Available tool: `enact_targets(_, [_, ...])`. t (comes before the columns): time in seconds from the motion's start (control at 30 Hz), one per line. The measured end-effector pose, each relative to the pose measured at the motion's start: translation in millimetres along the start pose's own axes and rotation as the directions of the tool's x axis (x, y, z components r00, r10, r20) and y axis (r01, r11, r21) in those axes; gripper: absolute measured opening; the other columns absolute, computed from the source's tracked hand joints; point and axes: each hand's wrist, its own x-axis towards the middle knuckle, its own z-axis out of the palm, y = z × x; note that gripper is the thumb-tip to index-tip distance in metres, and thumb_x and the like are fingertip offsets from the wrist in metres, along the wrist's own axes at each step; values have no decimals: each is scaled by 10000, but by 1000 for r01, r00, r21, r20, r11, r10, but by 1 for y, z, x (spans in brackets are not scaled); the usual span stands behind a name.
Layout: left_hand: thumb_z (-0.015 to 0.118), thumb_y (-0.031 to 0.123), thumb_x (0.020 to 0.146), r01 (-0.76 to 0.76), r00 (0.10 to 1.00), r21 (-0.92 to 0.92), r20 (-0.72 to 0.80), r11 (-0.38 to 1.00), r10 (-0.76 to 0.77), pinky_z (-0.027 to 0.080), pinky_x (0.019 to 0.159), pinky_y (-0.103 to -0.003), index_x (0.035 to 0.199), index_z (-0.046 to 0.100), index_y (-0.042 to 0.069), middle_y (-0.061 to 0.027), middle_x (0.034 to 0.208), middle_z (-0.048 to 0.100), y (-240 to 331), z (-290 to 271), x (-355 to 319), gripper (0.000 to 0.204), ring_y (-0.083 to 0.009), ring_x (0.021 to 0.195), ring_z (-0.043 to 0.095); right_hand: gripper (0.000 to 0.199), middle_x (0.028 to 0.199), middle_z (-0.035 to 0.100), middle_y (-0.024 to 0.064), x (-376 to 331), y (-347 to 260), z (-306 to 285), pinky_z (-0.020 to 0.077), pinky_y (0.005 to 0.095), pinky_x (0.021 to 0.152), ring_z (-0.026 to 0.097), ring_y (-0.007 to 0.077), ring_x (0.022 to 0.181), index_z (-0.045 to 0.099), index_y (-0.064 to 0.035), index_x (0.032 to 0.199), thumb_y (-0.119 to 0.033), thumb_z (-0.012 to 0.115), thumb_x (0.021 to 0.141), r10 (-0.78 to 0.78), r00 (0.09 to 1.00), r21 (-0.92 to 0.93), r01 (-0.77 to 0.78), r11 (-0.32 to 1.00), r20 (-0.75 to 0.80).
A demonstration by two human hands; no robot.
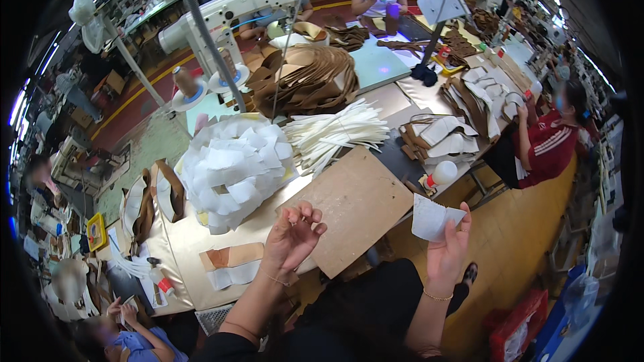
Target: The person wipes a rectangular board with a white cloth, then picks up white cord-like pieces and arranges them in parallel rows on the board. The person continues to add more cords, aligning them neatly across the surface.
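Note:
In my right hand (448, 248) is a small white fabric piece (429, 218), pinched between thumb and fingers beyond the front edge of the table. My left hand (295, 236) is raised over the near edge of a brown board (359, 211). Its fingers curl loosely apart, and nothing shows in them. Behind it stands a big heap of white fabric pieces (235, 167). Long cream strips (335, 134) lie in a bundle beyond the board. A flat brown and white piece (231, 265) rests on the table left of my left forearm.
A white sewing machine (231, 13) and stacked brown pieces (308, 77) stand at the back. Thread cones (184, 84) are at the back left. A white bottle (443, 174) sits by the board's right corner. A person in red (550, 137) works at right; a red crate (520, 325) stands lower right.

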Motion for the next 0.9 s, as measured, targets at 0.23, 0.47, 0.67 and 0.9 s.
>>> enact_targets(0.23, [422, 449, 1000, -339, 895, 185, -241, 923, 377, 403, 807, -346, 727, 599, 88, -39, 939, 549, 41, -37, -21, 486, -210, 937, 503, 347, 1112, 561, 49, 75, 85, 52, 468, 317, 901, 563, 151, 1017, 437, -84, 1331, -83, 487, 988, 180, 953, -124, -153, 980, 245])
enact_targets(0.47, [530, 417, 965, -619, 478, 576, -264, 534, 838, 428, 804, -350, 968, 613, 76, -57, 982, 579, -7, -90, -102, 352, -216, 927, 519, 343, 944, 596, 11, 113, 272, 203, 447, 217, 759, 535, 70, 863, 464, -79, 1297, -108, 536, 963, 445, 468, -292, -365, 884, 763])
enact_targets(0.67, [470, 443, 983, -678, 347, 377, -593, 631, 727, 444, 804, -349, 1096, 596, 38, -76, 1034, 606, -100, -101, -112, 439, -211, 928, 555, 283, 1194, 555, 91, 113, 380, 242, 347, 452, 970, 551, 263, 1045, 668, -88, 1080, -306, 593, 916, 243, 428, -489, 695, 527, 870])
enact_targets(0.9, [426, 421, 999, -591, 302, 406, -691, 698, 657, 437, 818, -334, 1186, 579, 51, -61, 1098, 601, -85, -115, -87, 442, -191, 948, 553, 343, 1204, 538, 149, 180, 332, 212, 364, 404, 982, 527, 299, 1095, 677, -20, 1059, -314, 531, 960, 69, 453, -350, 573, 741, 889])
